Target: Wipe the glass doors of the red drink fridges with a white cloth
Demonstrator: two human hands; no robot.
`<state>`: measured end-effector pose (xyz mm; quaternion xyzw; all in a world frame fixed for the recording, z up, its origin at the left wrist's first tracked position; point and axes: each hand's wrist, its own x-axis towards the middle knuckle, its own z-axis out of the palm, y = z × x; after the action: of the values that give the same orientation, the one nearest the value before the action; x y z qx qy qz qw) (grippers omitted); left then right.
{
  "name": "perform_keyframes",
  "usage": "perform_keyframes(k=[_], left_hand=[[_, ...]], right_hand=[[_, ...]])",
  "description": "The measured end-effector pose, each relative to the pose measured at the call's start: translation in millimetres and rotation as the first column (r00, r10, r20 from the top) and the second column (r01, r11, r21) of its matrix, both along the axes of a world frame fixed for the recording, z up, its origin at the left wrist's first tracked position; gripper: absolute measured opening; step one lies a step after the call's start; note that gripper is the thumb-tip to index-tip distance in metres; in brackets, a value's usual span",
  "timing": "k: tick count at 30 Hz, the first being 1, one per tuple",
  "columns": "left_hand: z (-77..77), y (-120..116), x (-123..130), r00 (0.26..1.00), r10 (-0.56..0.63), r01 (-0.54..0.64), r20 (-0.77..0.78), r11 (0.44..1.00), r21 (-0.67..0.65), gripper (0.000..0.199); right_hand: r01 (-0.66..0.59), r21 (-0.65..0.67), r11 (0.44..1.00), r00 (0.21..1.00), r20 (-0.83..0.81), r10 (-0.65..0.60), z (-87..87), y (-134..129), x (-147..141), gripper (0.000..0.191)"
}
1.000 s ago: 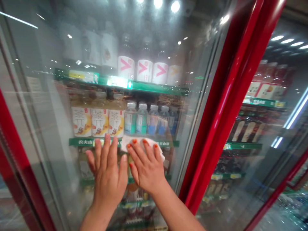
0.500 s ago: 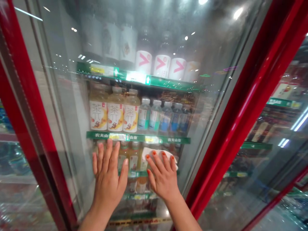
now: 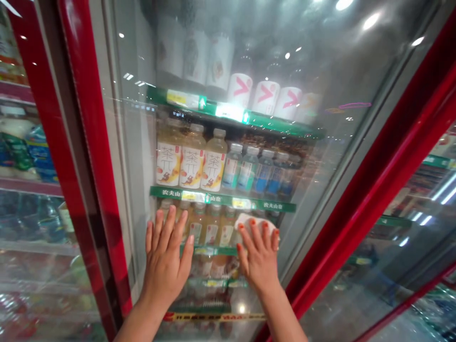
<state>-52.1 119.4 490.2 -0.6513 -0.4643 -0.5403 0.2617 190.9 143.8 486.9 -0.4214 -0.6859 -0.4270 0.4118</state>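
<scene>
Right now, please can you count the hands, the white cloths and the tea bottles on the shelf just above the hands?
Hands: 2
White cloth: 1
Tea bottles: 3
Total: 6

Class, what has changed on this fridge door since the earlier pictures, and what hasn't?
The left hand and right hand have slid down the glass door, from over the green shelf strip to below it, the white cloth moving under the right hand. Nothing was let go; the bottles stayed shelved.
</scene>
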Motion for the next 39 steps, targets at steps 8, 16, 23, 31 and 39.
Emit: perform_keyframes(k=[8,16,23,31,39], left_hand=[[5.1,0,0,0.996,-0.042,0.042,0.084,0.999,0.005,0.078],[2.8,-6,-36,0.99,0.024,-0.026,0.137,1.0,0.013,0.074],[-2.4,-4,-38,0.971,-0.014,0.012,0.237,1.0,0.009,0.068],[6.8,-11,-47,0.988,0.108,-0.103,0.108,0.993,-0.048,0.069],[3.7,-8,-49,0.993,0.067,-0.065,0.102,0.998,-0.021,0.063]], right_hand=[[-0.106,-0.077,0.991,0.983,0.142,0.117,51.1,10,-77,0.069],[-0.048,-0.063,0.997,0.998,-0.035,0.046,20.1,3,-12,0.076],[-0.219,-0.041,0.975,0.971,0.088,0.222,73.6,10,-119,0.064],[-0.206,-0.03,0.978,0.977,-0.062,0.204,42.0,4,-71,0.072],[-0.347,-0.125,0.93,0.924,0.124,0.361,38.4,2,-117,0.065]])
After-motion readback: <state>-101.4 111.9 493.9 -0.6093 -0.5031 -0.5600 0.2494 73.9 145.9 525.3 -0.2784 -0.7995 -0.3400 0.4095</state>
